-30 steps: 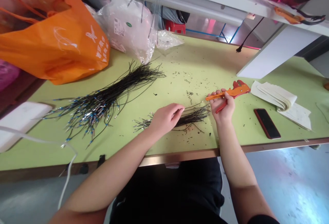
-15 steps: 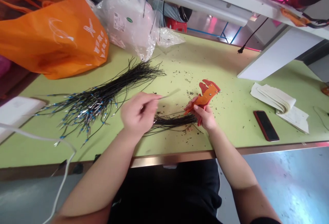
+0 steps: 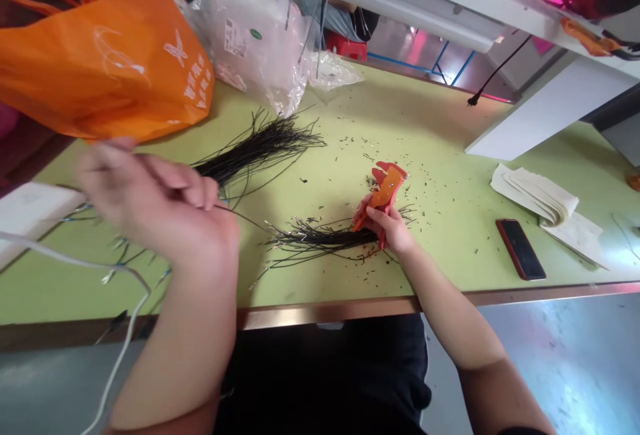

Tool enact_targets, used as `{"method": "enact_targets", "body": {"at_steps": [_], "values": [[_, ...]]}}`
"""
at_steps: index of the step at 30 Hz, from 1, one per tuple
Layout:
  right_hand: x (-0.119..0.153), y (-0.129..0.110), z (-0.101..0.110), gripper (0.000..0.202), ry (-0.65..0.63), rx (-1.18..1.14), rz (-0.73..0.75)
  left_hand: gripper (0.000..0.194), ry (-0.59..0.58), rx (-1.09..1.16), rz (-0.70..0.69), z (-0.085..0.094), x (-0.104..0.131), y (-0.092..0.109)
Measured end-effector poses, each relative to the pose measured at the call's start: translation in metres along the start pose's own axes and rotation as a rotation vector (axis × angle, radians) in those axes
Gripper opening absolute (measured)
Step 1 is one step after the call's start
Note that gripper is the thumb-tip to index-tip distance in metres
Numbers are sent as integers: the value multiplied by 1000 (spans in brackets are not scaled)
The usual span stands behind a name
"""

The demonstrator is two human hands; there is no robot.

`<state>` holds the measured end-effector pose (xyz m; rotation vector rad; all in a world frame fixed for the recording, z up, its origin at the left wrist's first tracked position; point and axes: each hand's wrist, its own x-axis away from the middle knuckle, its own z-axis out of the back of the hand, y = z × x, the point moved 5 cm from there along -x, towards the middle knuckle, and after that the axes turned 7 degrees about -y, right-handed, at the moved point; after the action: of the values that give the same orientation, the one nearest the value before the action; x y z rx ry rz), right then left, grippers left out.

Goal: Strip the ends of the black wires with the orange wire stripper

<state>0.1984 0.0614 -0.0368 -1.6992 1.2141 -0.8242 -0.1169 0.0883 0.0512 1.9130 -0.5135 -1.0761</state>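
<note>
My left hand (image 3: pixel 160 202), smeared by motion, is raised over the left bundle of black wires (image 3: pixel 255 148), hiding much of its blue-tipped end. Its fingers are curled, and a thin black wire (image 3: pixel 245 217) trails from it to the right. My right hand (image 3: pixel 384 222) is wrapped round the handles of an orange and red wire stripper (image 3: pixel 389 185), whose jaws point up and away. Beneath that hand lies a second bundle of black wires (image 3: pixel 325 238), its bare silvery ends toward the left.
An orange bag (image 3: pixel 100 68) and a clear plastic bag (image 3: pixel 260 42) stand at the back left. Small black scraps litter the green table (image 3: pixel 440 228). On the right are a phone (image 3: pixel 521 248) and folded papers (image 3: pixel 537 195). A white cable (image 3: pixel 133 328) hangs at left.
My left hand has moved far left, from beside the stripper to above the left bundle, with the thin wire. My right hand and the stripper have shifted slightly left and down.
</note>
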Motion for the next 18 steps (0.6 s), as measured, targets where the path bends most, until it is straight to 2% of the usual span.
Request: {"method": "enact_targets", "body": {"at_steps": [1,2,4,6,8,10,18], "values": [[0,0,0,28,-1,-3,4,27,-40,-32,-119,-9,7,9],[0,-1,0,29,-1,-3,16,25,-133,-133,-205,-21,15,16],[1,-5,-1,29,-2,-3,51,20,-495,-426,-308,-51,36,21],[4,-10,-2,29,3,-5,84,24,-860,-618,-388,-72,61,18],[6,-15,-2,29,14,-14,103,29,-1083,-714,-439,-80,79,11],[7,-18,0,28,30,-27,111,33,-1160,-765,-460,-82,86,4],[5,-17,12,23,111,-19,172,34,-1208,-842,-402,-85,85,-7]]}}
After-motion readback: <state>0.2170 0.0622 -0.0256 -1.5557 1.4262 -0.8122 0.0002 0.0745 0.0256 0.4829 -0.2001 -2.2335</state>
